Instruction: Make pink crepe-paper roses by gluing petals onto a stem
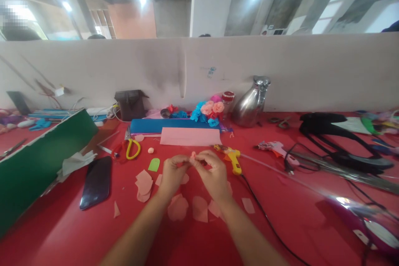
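Both of my hands meet over the middle of the red table. Between the fingertips is a small pink paper piece (193, 155), rolled or cupped like a flower bud. My left hand (173, 172) pinches it from the left, my right hand (213, 171) from the right. Cut pink paper petals (178, 208) lie flat beneath and around the wrists, with a small pile of petals (144, 185) to the left. A green paper template (153, 165) and a small pale pink ball (151, 150) rest left of my left hand. Just right of my right hand lies a yellow glue gun (232, 158).
Scissors with a yellow handle (133, 149) and a dark phone (96, 183) lie left, beside a green board (46, 166). Behind are folded pink paper (190, 136), paper flowers (207, 110) and a metal jug (251, 104). A pink glue gun (277, 149) and cords lie right.
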`<act>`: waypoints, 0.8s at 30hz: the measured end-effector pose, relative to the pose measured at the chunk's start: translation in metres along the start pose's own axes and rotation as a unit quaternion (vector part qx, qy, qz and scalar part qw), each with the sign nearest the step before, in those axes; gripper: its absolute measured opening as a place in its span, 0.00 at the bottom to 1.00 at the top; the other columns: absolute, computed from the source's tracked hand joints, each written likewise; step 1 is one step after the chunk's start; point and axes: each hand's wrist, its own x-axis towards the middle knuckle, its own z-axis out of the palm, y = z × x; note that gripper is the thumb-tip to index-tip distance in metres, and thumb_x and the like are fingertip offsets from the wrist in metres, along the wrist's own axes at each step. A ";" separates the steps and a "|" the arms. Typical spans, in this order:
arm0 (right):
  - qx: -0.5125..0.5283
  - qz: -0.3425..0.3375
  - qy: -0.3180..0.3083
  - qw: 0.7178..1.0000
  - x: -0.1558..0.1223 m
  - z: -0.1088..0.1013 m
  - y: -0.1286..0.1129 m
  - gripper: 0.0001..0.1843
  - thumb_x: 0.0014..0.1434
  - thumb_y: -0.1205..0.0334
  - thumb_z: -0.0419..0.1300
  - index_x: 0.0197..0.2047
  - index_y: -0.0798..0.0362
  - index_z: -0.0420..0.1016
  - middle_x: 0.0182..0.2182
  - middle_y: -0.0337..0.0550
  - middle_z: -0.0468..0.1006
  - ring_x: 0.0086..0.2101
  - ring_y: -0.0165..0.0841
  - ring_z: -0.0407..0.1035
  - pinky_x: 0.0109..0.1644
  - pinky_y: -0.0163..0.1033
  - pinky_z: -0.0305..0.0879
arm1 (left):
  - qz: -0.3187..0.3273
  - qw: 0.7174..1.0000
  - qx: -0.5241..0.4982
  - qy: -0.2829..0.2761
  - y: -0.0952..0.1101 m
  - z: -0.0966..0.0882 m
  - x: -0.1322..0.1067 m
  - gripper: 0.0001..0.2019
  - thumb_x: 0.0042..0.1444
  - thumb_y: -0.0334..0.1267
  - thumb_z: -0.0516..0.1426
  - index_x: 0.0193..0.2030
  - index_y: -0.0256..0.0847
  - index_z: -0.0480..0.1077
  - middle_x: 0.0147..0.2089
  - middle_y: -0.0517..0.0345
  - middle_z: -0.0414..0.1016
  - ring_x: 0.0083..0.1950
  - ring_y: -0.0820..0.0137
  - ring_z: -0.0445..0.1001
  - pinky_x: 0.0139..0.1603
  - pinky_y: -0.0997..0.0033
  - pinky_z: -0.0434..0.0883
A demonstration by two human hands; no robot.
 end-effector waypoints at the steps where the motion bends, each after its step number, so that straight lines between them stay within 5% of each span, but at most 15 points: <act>1: 0.012 0.007 -0.006 1.000 0.000 0.001 0.001 0.05 0.54 0.58 0.60 0.30 0.49 0.75 0.29 0.41 0.72 0.30 0.32 0.67 0.35 0.38 0.64 | -0.006 1.000 -0.003 0.004 -0.001 -0.001 0.000 0.06 0.46 0.32 0.57 0.27 0.40 0.77 0.28 0.56 0.78 0.32 0.70 0.74 0.38 0.70 0.70; 24: 0.046 0.018 -0.024 0.998 0.002 0.005 0.008 0.04 0.52 0.61 0.62 0.27 0.50 0.73 0.28 0.39 0.72 0.32 0.32 0.68 0.36 0.37 0.64 | 0.058 0.995 0.079 -0.006 -0.009 -0.003 0.001 0.09 0.49 0.30 0.55 0.26 0.41 0.76 0.27 0.58 0.76 0.30 0.71 0.71 0.35 0.73 0.67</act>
